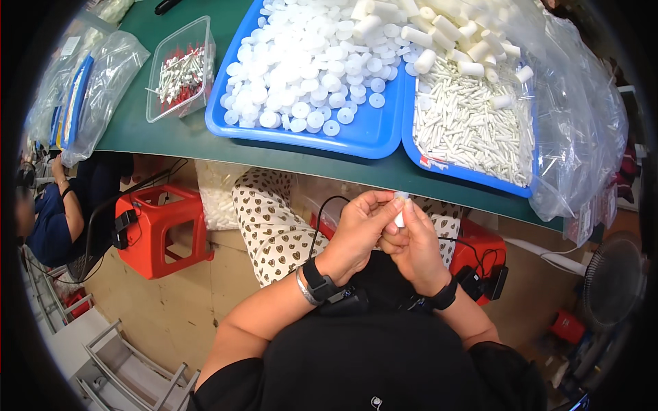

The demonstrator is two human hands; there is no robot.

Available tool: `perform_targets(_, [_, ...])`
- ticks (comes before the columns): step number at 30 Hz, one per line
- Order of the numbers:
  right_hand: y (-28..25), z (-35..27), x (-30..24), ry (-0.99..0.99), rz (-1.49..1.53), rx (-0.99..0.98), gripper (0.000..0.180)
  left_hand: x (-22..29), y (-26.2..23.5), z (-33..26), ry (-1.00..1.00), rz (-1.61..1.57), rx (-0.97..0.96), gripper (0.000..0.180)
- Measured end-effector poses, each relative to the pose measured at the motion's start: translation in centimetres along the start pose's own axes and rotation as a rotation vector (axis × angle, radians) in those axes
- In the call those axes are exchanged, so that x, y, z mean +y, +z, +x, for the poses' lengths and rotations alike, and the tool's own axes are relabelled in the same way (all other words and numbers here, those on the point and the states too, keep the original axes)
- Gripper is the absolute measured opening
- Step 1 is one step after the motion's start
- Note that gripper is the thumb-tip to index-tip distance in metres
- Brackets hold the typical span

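Note:
Close together at the table's front edge, my left hand [358, 229] and my right hand [417, 250] are both closed on a small white cylindrical piece [399, 219]. Its lower end shows between the fingers, and a paler, translucent part shows at the top by my fingertips. How the two parts join is hidden. Beyond my hands, a blue tray [308, 142] holds a heap of translucent white discs [301, 82]. Beside it, a smaller blue tray [473, 175] carries thin white pins [466, 127], with thick white foam-like cylinders [445, 34] piled at its far side.
A clear plastic box [152, 109] of white and red small parts stands left on the green table [164, 140]. Plastic bags lie at both sides [582, 116]. Red stools [164, 240], a fan [613, 281] and another person [55, 212] are around.

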State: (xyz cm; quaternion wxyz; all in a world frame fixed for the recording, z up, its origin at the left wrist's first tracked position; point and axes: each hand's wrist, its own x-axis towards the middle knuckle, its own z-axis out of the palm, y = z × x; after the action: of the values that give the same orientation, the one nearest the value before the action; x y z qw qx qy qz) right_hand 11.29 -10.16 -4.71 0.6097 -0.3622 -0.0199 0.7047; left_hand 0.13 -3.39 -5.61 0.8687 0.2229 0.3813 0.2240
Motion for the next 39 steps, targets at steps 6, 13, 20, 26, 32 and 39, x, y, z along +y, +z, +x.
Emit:
perform_targets(6, [-1.3, -1.0, -3.0, 0.210, 0.019, -0.175, 0.034, 1.2, -0.3, -2.0, 0.054, 0.052, -0.212, 0.035])
perform_targets(13, [-1.7, -0.2, -2.6, 0.385, 0.270, -0.240, 0.040, 1.2, -1.5, -2.6, 0.104, 0.067, -0.211, 0.038])
perform_targets(20, [-2.3, 0.8, -1.8, 0.437, -0.326, -0.121, 0.035, 0.6, -4.1, -3.2, -0.016, 0.183, -0.193, 0.048])
perform_targets(26, [-5.9, 4.3, -0.9, -0.005, -1.486, -0.006, 0.033, -0.8, -9.4, -2.8, -0.152, 0.466, -0.056, 0.049])
perform_targets(32, [-7.1, 8.9, 1.5, -0.430, -1.937, -0.200, 0.037, -1.8, -10.8, -2.0, -0.069, 0.495, -0.048, 0.044])
perform_targets(39, [-8.5, 6.7, 0.7, 0.250, -2.224, -0.345, 0.038, 6.9, -9.3, -5.7, 0.292, 0.551, -0.051, 0.033])
